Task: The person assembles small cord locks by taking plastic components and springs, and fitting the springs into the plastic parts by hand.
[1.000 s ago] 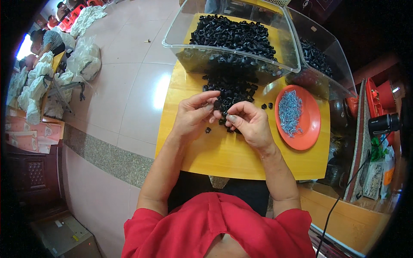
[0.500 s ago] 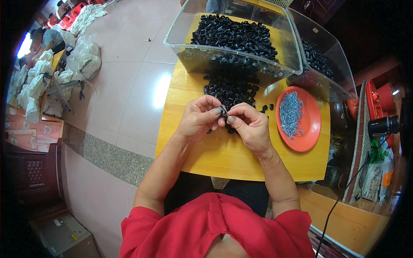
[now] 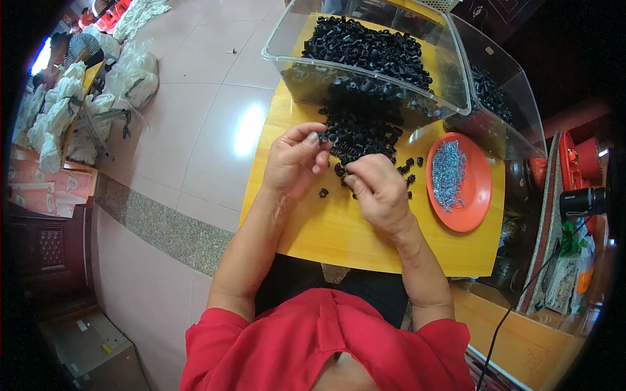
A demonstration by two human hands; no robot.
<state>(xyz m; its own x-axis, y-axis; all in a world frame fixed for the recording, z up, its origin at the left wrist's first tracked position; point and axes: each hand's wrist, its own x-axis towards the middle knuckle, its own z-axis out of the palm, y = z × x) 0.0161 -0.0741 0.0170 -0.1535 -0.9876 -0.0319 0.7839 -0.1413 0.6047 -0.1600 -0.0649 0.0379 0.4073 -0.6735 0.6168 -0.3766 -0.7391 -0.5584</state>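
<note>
My left grip (image 3: 291,161) is narrow, thumb and forefinger pinching a small black plastic piece (image 3: 323,138) just above the near left edge of a heap of similar black pieces (image 3: 360,127). My right grip (image 3: 381,192) is curled nearly closed near the heap's lower edge; I cannot tell whether anything is between its fingertips.

The heap lies on the yellow rectangular surface (image 3: 313,238), in front of a large, open, clear plastic bin (image 3: 295,79). That bin holds a broad mass of small black plastic parts (image 3: 368,52), well below its rim. Just to its right stands a second clear plastic bin (image 3: 490,133), also open, with more black parts (image 3: 490,94) inside.

Near my right grip, well within the surface's right side, sits a red-orange oval plate (image 3: 479,186). Tiny silvery-blue pieces (image 3: 448,176) are bunched toward its left side, leaving its right side bare. One loose black piece (image 3: 323,193) lies apart, between my two grips.
</note>
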